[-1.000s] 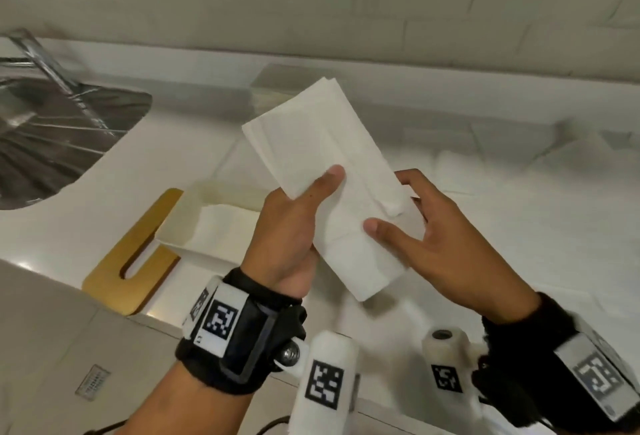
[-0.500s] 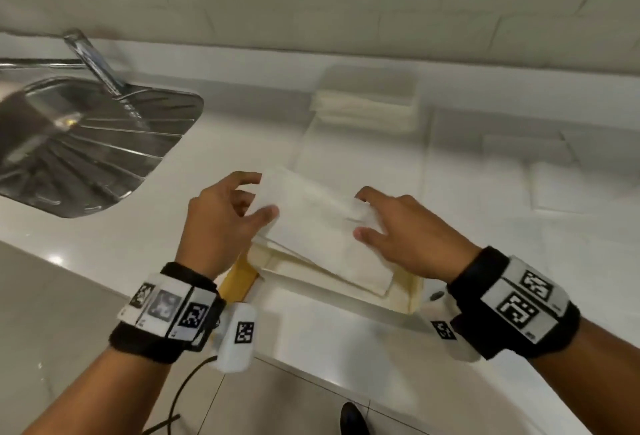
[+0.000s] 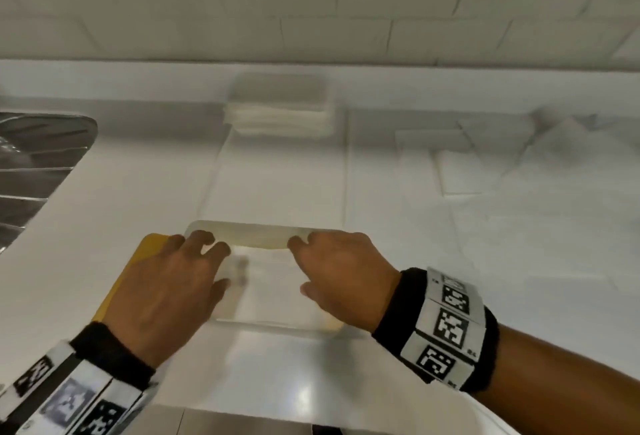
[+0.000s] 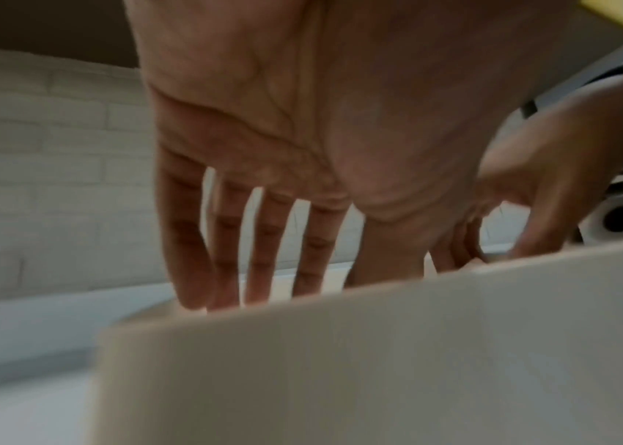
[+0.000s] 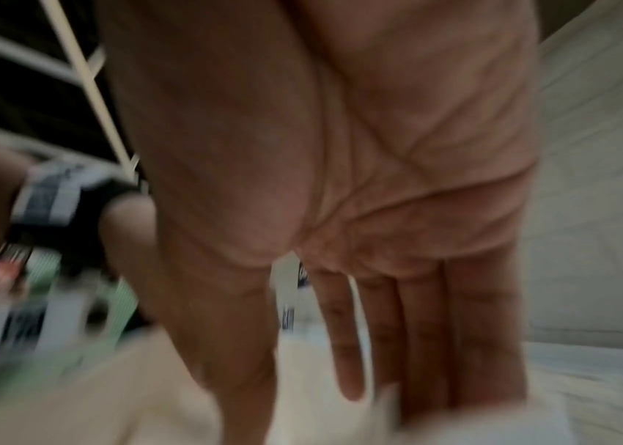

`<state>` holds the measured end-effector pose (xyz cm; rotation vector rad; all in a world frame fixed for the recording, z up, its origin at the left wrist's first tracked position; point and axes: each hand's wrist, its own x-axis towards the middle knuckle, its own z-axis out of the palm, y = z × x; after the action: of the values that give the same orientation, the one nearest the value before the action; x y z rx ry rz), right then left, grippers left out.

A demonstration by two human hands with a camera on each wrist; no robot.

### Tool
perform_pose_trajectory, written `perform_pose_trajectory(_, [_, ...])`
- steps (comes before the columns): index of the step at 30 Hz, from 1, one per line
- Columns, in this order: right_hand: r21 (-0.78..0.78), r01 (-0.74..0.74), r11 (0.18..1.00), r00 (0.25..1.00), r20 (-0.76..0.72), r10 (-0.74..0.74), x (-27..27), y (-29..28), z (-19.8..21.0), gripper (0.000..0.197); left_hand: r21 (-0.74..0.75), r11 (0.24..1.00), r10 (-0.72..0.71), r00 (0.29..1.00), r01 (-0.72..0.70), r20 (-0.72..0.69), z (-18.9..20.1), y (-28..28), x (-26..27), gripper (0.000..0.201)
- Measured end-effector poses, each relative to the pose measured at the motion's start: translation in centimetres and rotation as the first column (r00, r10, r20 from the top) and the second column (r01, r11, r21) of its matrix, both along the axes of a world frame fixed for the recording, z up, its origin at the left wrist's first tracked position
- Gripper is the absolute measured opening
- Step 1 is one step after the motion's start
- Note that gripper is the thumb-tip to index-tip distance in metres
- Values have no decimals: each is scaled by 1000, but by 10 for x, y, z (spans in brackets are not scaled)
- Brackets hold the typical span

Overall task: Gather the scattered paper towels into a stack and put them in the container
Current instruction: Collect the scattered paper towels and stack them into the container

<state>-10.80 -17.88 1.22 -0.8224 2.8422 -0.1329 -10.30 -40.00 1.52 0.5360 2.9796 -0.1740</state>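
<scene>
A cream rectangular container (image 3: pixel 249 231) sits on the white counter near the front edge, with white paper towels (image 3: pixel 268 284) lying flat inside it. My left hand (image 3: pixel 180 282) is over the container's left end and my right hand (image 3: pixel 337 272) over its right end. Both sets of fingers reach down onto the towels. In the left wrist view my left hand (image 4: pixel 264 241) shows straight, spread fingers dipping behind the container wall (image 4: pixel 378 361). My right hand (image 5: pixel 397 331) in the right wrist view also has straight fingers, resting on the pale towels (image 5: pixel 321 421). Neither hand grips anything.
A yellow board (image 3: pixel 149 244) lies under the container's left end. A neat stack of towels (image 3: pixel 277 116) stands by the back wall, and loose towels (image 3: pixel 467 168) lie at the right. A steel sink (image 3: pixel 38 157) is at the left.
Both hands carried the towel bundle down into the container and let go of it. They now lie flat on top of it.
</scene>
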Motion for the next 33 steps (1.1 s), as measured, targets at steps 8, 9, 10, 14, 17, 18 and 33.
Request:
perform_pose_trajectory(8, [-22,412,911,905,125,-406,-17,207,-4,37,180,962,112,899,-205,423,-18,-3,-4,69])
perform_pose_trajectory(9, [176,401,899,893,142,-426,-16,232,-18,49,192,955,147,923,-226,356,-21,-9,-2,67])
perform_pose_trajectory(10, [310,368,877,888,161,-430,-13,251,-31,60,241,931,186,925,-273,331,-21,-10,0,56])
perform_pose_trajectory(14, [182,351,918,901,202,-384,-1,294,-62,69,365,890,191,950,-275,249,26,57,11,35])
perform_pose_trajectory(17, [-15,363,932,918,180,-354,-2,308,-70,58,461,850,151,956,-255,251,71,150,21,35])
perform_pose_trajectory(18, [-74,375,924,918,172,-358,-2,313,-70,56,509,838,83,967,-199,241,79,179,23,27])
perform_pose_trajectory(33, [-825,549,134,834,551,-30,19,377,48,34,855,274,-355,780,-441,516,9,400,-10,60])
